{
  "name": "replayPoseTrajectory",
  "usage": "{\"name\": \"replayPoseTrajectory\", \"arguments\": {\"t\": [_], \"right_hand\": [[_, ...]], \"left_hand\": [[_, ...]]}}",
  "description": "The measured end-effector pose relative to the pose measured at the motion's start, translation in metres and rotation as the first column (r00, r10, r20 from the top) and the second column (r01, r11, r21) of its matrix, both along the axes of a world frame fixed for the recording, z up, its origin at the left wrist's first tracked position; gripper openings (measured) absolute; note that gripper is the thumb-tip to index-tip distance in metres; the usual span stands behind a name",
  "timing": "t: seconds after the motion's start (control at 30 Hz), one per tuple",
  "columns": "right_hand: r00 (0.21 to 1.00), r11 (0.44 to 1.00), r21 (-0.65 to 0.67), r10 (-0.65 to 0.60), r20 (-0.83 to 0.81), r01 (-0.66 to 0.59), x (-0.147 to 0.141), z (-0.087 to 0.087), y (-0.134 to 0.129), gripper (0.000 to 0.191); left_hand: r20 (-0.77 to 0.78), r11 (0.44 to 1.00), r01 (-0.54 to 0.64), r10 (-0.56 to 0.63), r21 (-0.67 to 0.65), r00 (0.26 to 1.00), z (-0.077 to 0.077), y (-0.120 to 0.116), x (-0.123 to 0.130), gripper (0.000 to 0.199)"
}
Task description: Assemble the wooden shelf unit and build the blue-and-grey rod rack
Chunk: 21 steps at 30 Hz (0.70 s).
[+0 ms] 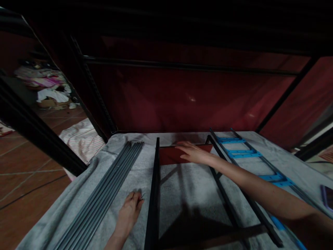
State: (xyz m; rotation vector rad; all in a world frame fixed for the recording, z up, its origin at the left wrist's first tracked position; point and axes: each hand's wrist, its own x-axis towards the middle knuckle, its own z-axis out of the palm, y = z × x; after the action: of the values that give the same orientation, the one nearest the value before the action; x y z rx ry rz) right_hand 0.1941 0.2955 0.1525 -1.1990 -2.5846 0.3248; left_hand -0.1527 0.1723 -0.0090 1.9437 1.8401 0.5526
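My left hand (pixel 130 209) is closed in a pinch above the cloth, between the grey tubes and the black frame. A thin dark sliver (pixel 142 197) sticks out from its fingertips; its kind is too small to tell. My right hand (pixel 191 152) reaches across to the far end of the black metal frame (pixel 154 194), fingers stretched out over its reddish-brown panel (pixel 169 155). Whether those fingers touch the panel I cannot tell. Several slim grey tubes (pixel 104 194) lie side by side left of my left hand.
Dark rails with blue brackets (pixel 243 153) lie on the right, partly behind my right arm. A grey cloth (pixel 140 166) covers the surface. Dark posts (pixel 39 128) stand at the left. A phone-like object (pixel 327 197) rests at the right edge. Dark red sheeting (pixel 182 100) hangs behind.
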Motion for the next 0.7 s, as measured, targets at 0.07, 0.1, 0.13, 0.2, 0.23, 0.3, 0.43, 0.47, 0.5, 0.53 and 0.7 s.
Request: {"name": "replayPoseTrajectory", "arguments": {"t": [0.07,0.1,0.13,0.2,0.23,0.3,0.43,0.47,0.5,0.53,0.7], "right_hand": [[1.000,1.000,-0.028,-0.003,-0.012,0.003,0.017,0.007,-0.021,0.049],[1.000,0.999,-0.051,-0.004,-0.027,0.002,0.026,0.011,-0.033,0.049],[0.999,0.997,-0.079,-0.007,-0.049,0.003,0.034,0.016,-0.047,0.048],[0.995,0.990,-0.142,-0.028,-0.100,0.013,0.052,0.029,-0.077,0.045],[0.992,0.985,-0.172,-0.039,-0.122,0.018,0.061,0.035,-0.093,0.043],[0.981,0.974,-0.224,-0.082,-0.174,0.042,0.078,0.047,-0.128,0.039],[0.905,0.924,-0.339,-0.290,-0.311,0.179,0.105,0.054,-0.195,0.036],[0.876,0.907,-0.370,-0.336,-0.345,0.202,0.110,0.052,-0.210,0.035],[0.846,0.891,-0.400,-0.376,-0.379,0.217,0.112,0.049,-0.225,0.034],[0.812,0.875,-0.426,-0.412,-0.412,0.228,0.114,0.045,-0.237,0.032],[0.644,0.824,-0.516,-0.530,-0.552,0.236,0.095,0.024,-0.279,0.027]], "left_hand": [[-0.085,1.000,-0.010,0.008,-0.029,0.996,0.004,0.000,0.005,0.015],[-0.101,0.999,-0.016,0.012,-0.045,0.995,0.005,0.000,0.007,0.016],[-0.094,0.998,-0.025,0.019,-0.057,0.995,0.007,0.001,0.007,0.016],[-0.002,0.997,-0.058,0.058,-0.055,0.998,0.010,0.002,0.004,0.016],[0.080,0.994,-0.093,0.097,-0.051,0.992,0.013,0.002,0.001,0.016],[0.303,0.978,-0.196,0.209,-0.073,0.930,0.022,0.001,-0.005,0.018],[0.737,0.893,-0.342,0.438,-0.292,0.514,0.058,-0.017,-0.008,0.038],[0.782,0.868,-0.348,0.480,-0.355,0.398,0.071,-0.024,-0.006,0.042],[0.802,0.844,-0.354,0.512,-0.403,0.306,0.085,-0.033,-0.003,0.043],[0.813,0.828,-0.366,0.527,-0.425,0.248,0.101,-0.042,0.001,0.043],[0.837,0.925,-0.302,0.348,-0.232,0.422,0.171,-0.098,0.036,0.039]]}}
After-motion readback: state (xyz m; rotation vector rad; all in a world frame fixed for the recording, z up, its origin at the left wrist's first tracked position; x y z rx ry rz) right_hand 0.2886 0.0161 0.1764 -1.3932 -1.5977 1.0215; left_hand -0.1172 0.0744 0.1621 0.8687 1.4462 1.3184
